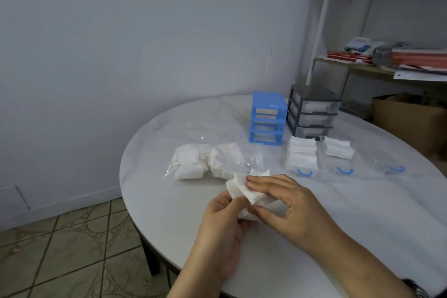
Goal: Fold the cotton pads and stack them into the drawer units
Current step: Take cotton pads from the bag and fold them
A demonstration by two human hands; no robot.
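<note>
Your left hand and right hand meet over the near part of the round white tabletop, both grasping a small bunch of cotton pads. Your left fingers are curled under the bunch with the thumb pressing on its lower edge; your right fingers lie across the top while the thumb pinches from below. The pads look crumpled and only partly folded.

Just beyond your hands lies a clear plastic bag holding more loose pads. To its right, three clear drawers with blue handles sit out on the tabletop in a row: the first drawer carries a tall stack of folded pads, the second drawer a lower stack, and the third drawer looks bare. Behind them stand a blue drawer unit, its slots open, and just beside it a grey drawer unit with its drawers in place.
</note>
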